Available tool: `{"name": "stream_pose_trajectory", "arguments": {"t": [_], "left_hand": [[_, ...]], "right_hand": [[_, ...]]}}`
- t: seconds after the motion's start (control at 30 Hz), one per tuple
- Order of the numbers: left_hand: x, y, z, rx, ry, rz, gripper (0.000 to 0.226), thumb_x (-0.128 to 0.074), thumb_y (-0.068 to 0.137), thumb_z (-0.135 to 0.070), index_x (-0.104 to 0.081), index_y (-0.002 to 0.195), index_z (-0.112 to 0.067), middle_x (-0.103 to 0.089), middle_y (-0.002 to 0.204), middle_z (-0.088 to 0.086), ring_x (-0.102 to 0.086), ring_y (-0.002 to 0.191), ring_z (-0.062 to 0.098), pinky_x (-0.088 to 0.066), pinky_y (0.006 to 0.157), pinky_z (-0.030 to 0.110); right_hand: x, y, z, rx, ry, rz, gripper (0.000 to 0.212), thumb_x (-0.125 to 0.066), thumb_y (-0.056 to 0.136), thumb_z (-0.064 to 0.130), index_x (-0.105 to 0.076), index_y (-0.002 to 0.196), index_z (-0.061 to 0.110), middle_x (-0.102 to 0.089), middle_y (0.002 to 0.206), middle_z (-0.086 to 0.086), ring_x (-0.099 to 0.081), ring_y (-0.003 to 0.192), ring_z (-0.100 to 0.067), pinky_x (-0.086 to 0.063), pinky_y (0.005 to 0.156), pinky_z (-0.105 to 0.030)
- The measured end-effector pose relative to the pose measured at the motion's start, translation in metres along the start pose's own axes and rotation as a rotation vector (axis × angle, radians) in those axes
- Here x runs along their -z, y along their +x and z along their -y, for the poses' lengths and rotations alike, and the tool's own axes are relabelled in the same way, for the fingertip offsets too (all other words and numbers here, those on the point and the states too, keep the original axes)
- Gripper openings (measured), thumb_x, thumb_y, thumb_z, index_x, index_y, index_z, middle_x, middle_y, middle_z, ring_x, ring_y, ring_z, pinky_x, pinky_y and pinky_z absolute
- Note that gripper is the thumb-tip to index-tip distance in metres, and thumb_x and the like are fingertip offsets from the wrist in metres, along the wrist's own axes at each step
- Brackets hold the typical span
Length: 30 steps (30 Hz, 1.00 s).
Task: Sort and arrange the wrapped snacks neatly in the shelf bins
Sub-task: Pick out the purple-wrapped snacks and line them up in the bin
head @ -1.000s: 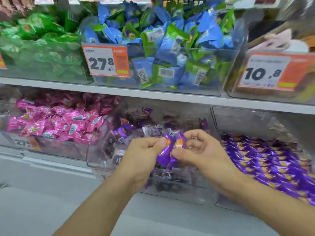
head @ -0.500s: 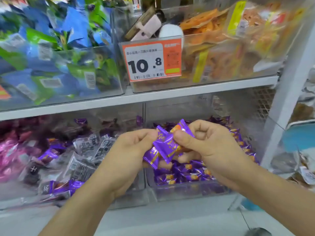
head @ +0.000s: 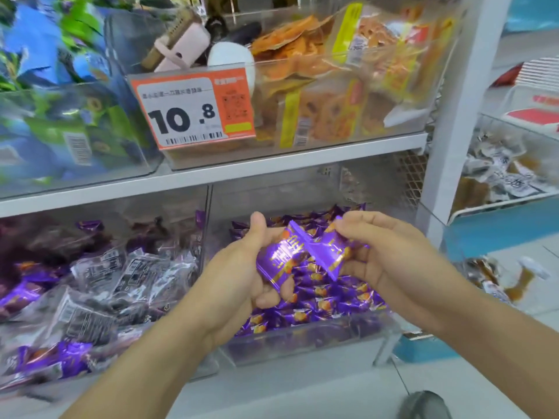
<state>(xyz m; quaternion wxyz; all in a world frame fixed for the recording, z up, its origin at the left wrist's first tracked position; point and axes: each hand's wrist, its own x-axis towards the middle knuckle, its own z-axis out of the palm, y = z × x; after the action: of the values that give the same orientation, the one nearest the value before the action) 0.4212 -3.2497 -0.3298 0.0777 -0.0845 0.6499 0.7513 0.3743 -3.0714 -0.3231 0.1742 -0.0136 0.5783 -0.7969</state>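
Both hands hold purple wrapped snacks above the lower right clear bin (head: 302, 343), which is full of the same purple snacks (head: 326, 294). My left hand (head: 239, 276) grips one purple snack (head: 278, 261) between thumb and fingers. My right hand (head: 390, 255) pinches a second purple snack (head: 329, 252) that overlaps the first. The bin to the left (head: 193, 367) holds clear-and-black snack packets (head: 99, 270) mixed with a few purple ones (head: 54, 358).
The upper shelf carries a bin of orange packets (head: 332, 95) with an orange 10.8 price tag (head: 193, 113), and a bin of blue-green packets (head: 60, 116) to its left. A white shelf post (head: 453, 116) stands right, with other snack racks (head: 508, 176) beyond.
The view has swung right from the middle bin to the purple snack bin. Both hands moved with it, and the two snacks are now spread apart between them.
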Motion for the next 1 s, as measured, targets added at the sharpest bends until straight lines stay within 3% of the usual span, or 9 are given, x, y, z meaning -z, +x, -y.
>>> {"name": "stream_pose_trajectory", "arguments": {"t": [0.1, 0.23, 0.33, 0.4, 0.57, 0.67, 0.73, 0.87, 1.0], "left_hand": [[0.0, -0.002, -0.001, 0.05, -0.052, 0.041, 0.059, -0.033, 0.097, -0.055, -0.065, 0.107, -0.006, -0.056, 0.084, 0.021, -0.048, 0.054, 0.026, -0.018, 0.046, 0.029], [0.001, 0.0, 0.0, 0.041, -0.014, 0.072, 0.05, -0.058, 0.085, -0.041, -0.059, 0.114, -0.001, -0.061, 0.086, 0.022, -0.051, 0.055, 0.027, -0.024, 0.041, 0.027], [0.004, 0.001, 0.001, 0.013, 0.083, 0.061, 0.05, -0.072, 0.077, -0.038, -0.057, 0.11, -0.003, -0.062, 0.073, 0.017, -0.049, 0.058, 0.028, -0.025, 0.04, 0.025], [0.005, -0.002, 0.001, -0.014, 0.16, 0.072, 0.046, -0.081, 0.075, -0.033, -0.057, 0.106, -0.009, -0.062, 0.067, 0.014, -0.04, 0.054, 0.025, -0.024, 0.042, 0.024], [0.004, -0.009, 0.003, -0.179, 0.294, 0.116, 0.032, -0.075, 0.078, -0.028, -0.067, 0.108, -0.019, -0.068, 0.074, 0.021, -0.043, 0.045, 0.016, -0.036, 0.046, 0.022], [0.006, -0.006, 0.003, -0.225, 0.36, 0.081, 0.047, -0.079, 0.073, -0.022, -0.063, 0.117, -0.018, -0.075, 0.086, 0.008, -0.067, 0.058, 0.019, -0.043, 0.047, 0.021], [0.006, -0.003, 0.005, -0.236, 0.408, 0.039, 0.053, -0.082, 0.069, -0.019, -0.058, 0.116, -0.019, -0.076, 0.089, 0.0, -0.071, 0.066, 0.025, -0.052, 0.05, 0.028], [-0.002, 0.0, 0.014, -0.292, 0.474, 0.093, 0.034, -0.081, 0.074, -0.008, -0.065, 0.103, -0.014, -0.077, 0.091, -0.004, -0.073, 0.078, 0.014, -0.061, 0.075, 0.034], [-0.009, 0.003, 0.019, -0.379, 0.576, 0.07, 0.02, -0.077, 0.081, -0.019, -0.073, 0.099, -0.03, -0.075, 0.092, -0.01, -0.072, 0.082, 0.007, -0.059, 0.078, 0.031]], "right_hand": [[0.006, -0.001, 0.0, -0.045, 0.005, 0.05, 0.027, -0.068, 0.083, 0.0, -0.059, 0.108, 0.001, -0.07, 0.08, -0.013, -0.067, 0.064, -0.021, -0.058, 0.058, -0.029], [0.011, -0.003, 0.0, -0.028, 0.006, 0.091, 0.051, -0.072, 0.068, 0.003, -0.061, 0.118, 0.007, -0.07, 0.088, -0.017, -0.073, 0.083, -0.032, -0.062, 0.071, -0.037], [0.012, -0.005, 0.001, -0.01, -0.083, 0.161, 0.046, -0.073, 0.068, 0.004, -0.067, 0.113, 0.006, -0.069, 0.099, -0.024, -0.072, 0.094, -0.037, -0.062, 0.078, -0.038], [0.013, -0.005, 0.001, 0.024, -0.18, 0.218, 0.039, -0.075, 0.068, 0.007, -0.07, 0.106, 0.005, -0.072, 0.101, -0.023, -0.071, 0.089, -0.032, -0.061, 0.076, -0.031], [0.018, -0.003, 0.0, 0.187, -0.446, 0.201, 0.039, -0.084, 0.055, 0.023, -0.076, 0.092, 0.013, -0.076, 0.088, -0.008, -0.07, 0.08, -0.019, -0.057, 0.07, -0.021], [0.023, 0.001, 0.002, 0.326, -0.674, 0.172, 0.054, -0.087, 0.056, 0.033, -0.071, 0.106, 0.024, -0.073, 0.102, 0.003, -0.069, 0.092, -0.012, -0.059, 0.079, -0.029], [0.026, 0.002, 0.005, 0.383, -0.844, 0.287, 0.063, -0.086, 0.062, 0.035, -0.064, 0.121, 0.032, -0.069, 0.111, 0.01, -0.067, 0.102, -0.013, -0.058, 0.085, -0.035], [0.031, 0.001, 0.012, 0.278, -0.976, 0.456, 0.063, -0.088, 0.063, 0.035, -0.066, 0.122, 0.035, -0.071, 0.107, 0.011, -0.067, 0.093, -0.015, -0.057, 0.084, -0.041], [0.038, 0.004, 0.016, 0.261, -1.011, 0.457, 0.066, -0.09, 0.058, 0.037, -0.069, 0.12, 0.032, -0.074, 0.103, 0.006, -0.063, 0.082, -0.029, -0.056, 0.073, -0.043]]}}
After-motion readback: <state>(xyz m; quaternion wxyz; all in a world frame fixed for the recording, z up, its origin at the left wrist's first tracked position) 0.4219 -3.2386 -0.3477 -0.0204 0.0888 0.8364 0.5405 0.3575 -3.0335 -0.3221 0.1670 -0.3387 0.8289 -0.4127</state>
